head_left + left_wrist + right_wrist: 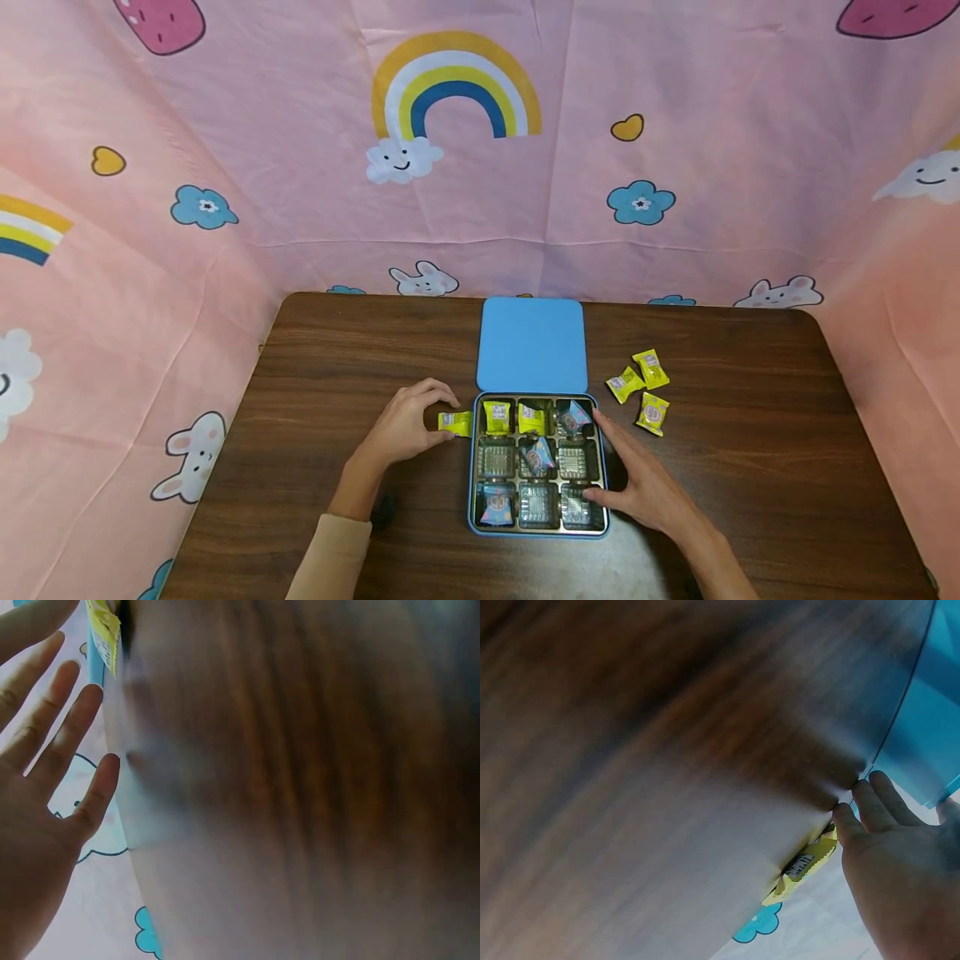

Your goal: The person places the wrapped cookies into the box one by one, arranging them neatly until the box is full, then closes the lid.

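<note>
A blue tin point(472, 500) holds a clear tray of square compartments. Yellow-wrapped candies point(497, 417) sit in the back-left and back-middle compartments. Blue triangular packets point(539, 457) fill the back-right, centre and front-left ones. My left hand point(401, 425) reaches from the left, thumb and forefinger spread around another yellow candy point(455, 423) beside the tin's left wall. In the left wrist view the other fingers point(52, 761) are spread out. Along the tin's right edge rests my right hand point(645, 483), fingers extended, its thumb over the front-right compartment.
Behind the tin lies its blue lid point(532, 344), flipped back flat. Three more yellow candies point(651, 413) lie on the brown wooden table point(765, 467) to the right of the lid and tin. A pink printed cloth point(300, 167) hangs around the table's back and sides.
</note>
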### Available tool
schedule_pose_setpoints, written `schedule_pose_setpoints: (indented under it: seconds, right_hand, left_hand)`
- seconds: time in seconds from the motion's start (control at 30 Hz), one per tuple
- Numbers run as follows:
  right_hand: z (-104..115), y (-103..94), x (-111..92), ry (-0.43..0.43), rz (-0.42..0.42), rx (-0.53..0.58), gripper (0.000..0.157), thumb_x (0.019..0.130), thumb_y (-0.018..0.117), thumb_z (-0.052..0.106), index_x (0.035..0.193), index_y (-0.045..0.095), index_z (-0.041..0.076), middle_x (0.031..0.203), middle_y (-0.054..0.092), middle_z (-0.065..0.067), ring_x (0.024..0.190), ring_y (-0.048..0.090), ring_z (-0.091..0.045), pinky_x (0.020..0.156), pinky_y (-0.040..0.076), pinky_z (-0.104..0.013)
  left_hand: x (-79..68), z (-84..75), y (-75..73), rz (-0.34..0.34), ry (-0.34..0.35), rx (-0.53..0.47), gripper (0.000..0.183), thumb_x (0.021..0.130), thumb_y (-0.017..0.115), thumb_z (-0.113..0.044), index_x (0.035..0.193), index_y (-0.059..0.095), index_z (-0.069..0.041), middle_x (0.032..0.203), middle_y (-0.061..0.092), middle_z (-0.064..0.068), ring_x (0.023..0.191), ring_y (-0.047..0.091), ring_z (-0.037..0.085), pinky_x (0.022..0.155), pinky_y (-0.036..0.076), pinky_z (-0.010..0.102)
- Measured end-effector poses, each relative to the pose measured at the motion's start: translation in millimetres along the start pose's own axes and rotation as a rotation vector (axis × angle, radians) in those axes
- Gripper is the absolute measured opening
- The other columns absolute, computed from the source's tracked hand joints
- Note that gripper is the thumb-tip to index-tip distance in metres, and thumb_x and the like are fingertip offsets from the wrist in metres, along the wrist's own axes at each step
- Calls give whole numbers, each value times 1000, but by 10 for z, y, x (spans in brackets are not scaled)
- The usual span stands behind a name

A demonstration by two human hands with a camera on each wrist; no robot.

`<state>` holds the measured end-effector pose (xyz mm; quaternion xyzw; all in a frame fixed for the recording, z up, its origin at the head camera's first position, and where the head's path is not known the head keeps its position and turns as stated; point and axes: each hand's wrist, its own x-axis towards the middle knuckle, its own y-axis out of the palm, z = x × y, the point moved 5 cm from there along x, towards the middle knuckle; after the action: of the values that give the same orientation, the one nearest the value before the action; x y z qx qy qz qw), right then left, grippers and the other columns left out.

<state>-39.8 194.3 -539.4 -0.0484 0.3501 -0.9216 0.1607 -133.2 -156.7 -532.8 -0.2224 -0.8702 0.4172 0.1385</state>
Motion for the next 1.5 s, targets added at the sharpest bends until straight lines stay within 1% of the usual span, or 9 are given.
schedule_pose_setpoints:
  seconds: [0.13, 0.2, 0.3, 0.43, 0.8, 1.03, 1.27, 1.37, 1.5]
  right_hand:
    - [4, 5, -13, -12, -4, 13, 110, 76, 86, 44, 161, 18, 27, 158, 31, -16, 140, 36, -43, 99, 37, -69]
    - [1, 7, -15, -12, -5, 10, 110, 76, 86, 46, 161, 18, 27, 158, 32, -17, 140, 36, -43, 100, 37, -69]
    - [-13, 8, -17, -6, -7, 7, 110, 76, 85, 48, 161, 18, 28, 157, 33, -17, 139, 37, -43, 100, 37, -69]
    - [-25, 13, -19, -8, -9, 4, 110, 76, 85, 49, 161, 18, 28, 157, 33, -17, 139, 37, -43, 100, 37, -69]
    - [-24, 31, -24, -18, -6, 9, 110, 76, 85, 49, 161, 18, 27, 158, 32, -17, 140, 36, -43, 100, 37, -68]
    - [-31, 35, -16, 6, 1, 10, 111, 75, 85, 47, 161, 17, 30, 159, 31, -17, 140, 36, -44, 100, 36, -70]
    - [-38, 37, 1, 26, 5, 8, 111, 75, 87, 44, 161, 16, 31, 159, 31, -17, 140, 36, -44, 100, 35, -70]
    - [-41, 32, 2, 25, 6, 8, 112, 75, 87, 45, 161, 16, 31, 159, 30, -17, 140, 35, -44, 101, 35, -70]
    - [-41, 25, 4, 19, 9, 12, 111, 75, 86, 47, 161, 16, 31, 159, 30, -16, 140, 35, -44, 101, 35, -70]
  left_hand:
    - [-13, 16, 25, 1, 7, -2, 43, 71, 92, -19, 109, 71, -22, 118, 60, -9, 113, 59, 20, 99, 42, 53]
    - [-22, 25, 33, 5, -3, -7, 43, 72, 92, -19, 109, 71, -22, 118, 60, -9, 114, 58, 21, 100, 40, 55]
    - [-28, 34, 48, 18, -20, -20, 43, 73, 91, -19, 110, 70, -22, 120, 59, -9, 116, 57, 21, 102, 38, 53]
    - [-36, 41, 76, 36, -33, -27, 43, 74, 90, -19, 113, 70, -22, 119, 60, -9, 115, 57, 19, 98, 37, 50]
    - [-35, 49, 122, 31, 0, 10, 43, 74, 90, -22, 113, 70, -24, 116, 64, -10, 110, 59, 15, 88, 35, 42]
    - [-37, 70, 153, 30, 5, 40, 43, 75, 90, -26, 113, 71, -26, 116, 65, -11, 109, 58, 16, 89, 37, 44]
    - [-30, 66, 154, 21, 9, 48, 41, 76, 89, -24, 113, 71, -27, 113, 66, -12, 106, 59, 15, 88, 36, 43]
    - [-18, 71, 146, 21, 7, 39, 40, 77, 88, -23, 113, 71, -27, 113, 66, -12, 107, 59, 16, 90, 38, 44]
    - [-1, 76, 120, 17, -6, -16, 40, 77, 87, -16, 113, 70, -25, 113, 65, -11, 110, 61, 17, 94, 47, 45]
